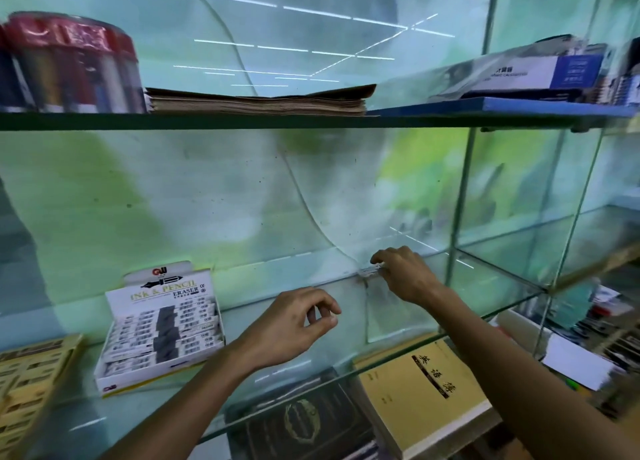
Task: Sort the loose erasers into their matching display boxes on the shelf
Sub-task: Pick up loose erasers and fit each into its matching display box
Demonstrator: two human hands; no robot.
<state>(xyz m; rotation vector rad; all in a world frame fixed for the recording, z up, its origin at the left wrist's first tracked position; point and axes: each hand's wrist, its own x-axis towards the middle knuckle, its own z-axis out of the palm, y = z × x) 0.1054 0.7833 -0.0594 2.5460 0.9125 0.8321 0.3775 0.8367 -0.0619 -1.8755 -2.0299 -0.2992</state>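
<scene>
Right hand [403,274] pinches a white eraser [373,270] at the back of the glass shelf [485,286]. Left hand [294,321] hovers empty, fingers loosely curled. Eraser box [162,328] sits left, well apart.

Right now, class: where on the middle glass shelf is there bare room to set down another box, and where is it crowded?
Free: the glass shelf between the white eraser box and the right post, under both hands. The right hand pinches a loose eraser at the back. Crowded: the left end, where the white box sits beside the yellow box.
</scene>
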